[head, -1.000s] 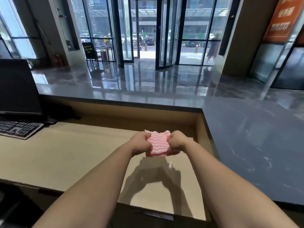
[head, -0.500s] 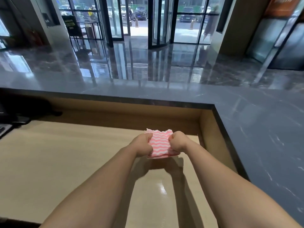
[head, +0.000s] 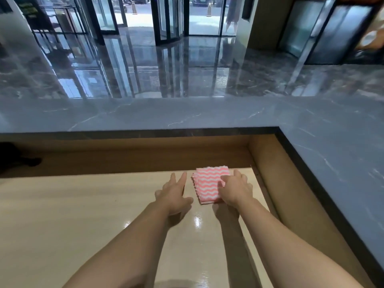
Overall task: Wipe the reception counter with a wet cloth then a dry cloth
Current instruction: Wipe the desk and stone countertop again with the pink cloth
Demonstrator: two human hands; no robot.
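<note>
R hand (head: pixel 234 192) covers cloth (head: pixel 207 185) rt edge; L hand (head: pixel 173 194) beside.

Surface: we see a pale wooden desktop (head: pixel 83 215), lower left to centre.
On it: a folded pink-and-white wavy cloth (head: pixel 207 188), right of centre.

Folded pink cloth (head: pixel 208 187) on desk (head: pixel 83 215), right hand (head: pixel 235 191) perhaps atop, left hand (head: pixel 174 194) beside.

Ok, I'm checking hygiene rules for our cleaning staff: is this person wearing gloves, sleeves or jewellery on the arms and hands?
No. The left hand and right hand are bare, without gloves, and no ring shows. Both forearms are uncovered to the frame's edge: no sleeve, watch or bracelet in view.
</note>
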